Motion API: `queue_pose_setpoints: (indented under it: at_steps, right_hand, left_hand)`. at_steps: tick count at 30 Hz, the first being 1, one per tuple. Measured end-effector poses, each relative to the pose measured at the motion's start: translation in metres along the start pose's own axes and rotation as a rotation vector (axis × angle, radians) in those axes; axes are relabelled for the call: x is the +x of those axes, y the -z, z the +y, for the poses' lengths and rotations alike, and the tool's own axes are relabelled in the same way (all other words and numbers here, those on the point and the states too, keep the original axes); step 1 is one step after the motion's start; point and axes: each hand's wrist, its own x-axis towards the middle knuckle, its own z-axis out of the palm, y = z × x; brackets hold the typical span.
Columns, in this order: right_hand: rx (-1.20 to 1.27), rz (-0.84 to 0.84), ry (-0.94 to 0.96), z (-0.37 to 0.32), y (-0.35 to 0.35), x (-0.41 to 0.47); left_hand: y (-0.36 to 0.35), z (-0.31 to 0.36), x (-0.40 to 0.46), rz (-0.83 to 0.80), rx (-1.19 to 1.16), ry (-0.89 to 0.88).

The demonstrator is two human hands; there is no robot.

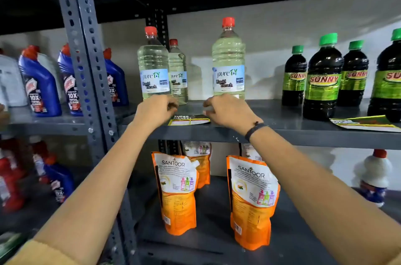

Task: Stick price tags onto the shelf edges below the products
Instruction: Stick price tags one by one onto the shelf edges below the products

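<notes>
A black and yellow price tag (188, 119) lies flat on the grey shelf (217, 132), near its front edge, in front of the clear liquid bleach bottles (228, 63). My left hand (155, 110) hovers at the tag's left end with its fingers curled together. My right hand (227, 110) rests over the tag's right end, fingers bent down onto it; a small pale scrap shows at its fingertips, and I cannot make out what it is. Several more tags (366, 123) lie stacked on the same shelf to the right.
Dark green-capped bottles (323, 82) stand at the right of the shelf, blue cleaner bottles (41, 84) on the left unit beyond the perforated upright post (86, 58). Orange refill pouches (178, 191) stand on the shelf below.
</notes>
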Motion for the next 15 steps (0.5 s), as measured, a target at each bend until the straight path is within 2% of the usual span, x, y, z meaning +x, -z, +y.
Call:
queue_pose_setpoints:
  at_steps: [9,15]
  right_hand:
    - [-0.188,-0.226,-0.062,-0.009,-0.01,0.024]
    - [-0.178,-0.182,-0.085,-0.01,-0.013,0.026]
  left_hand:
    - [-0.008,-0.004,-0.006,-0.143,0.045,0.021]
    - [-0.01,0.0,-0.008,-0.089,0.031,0.06]
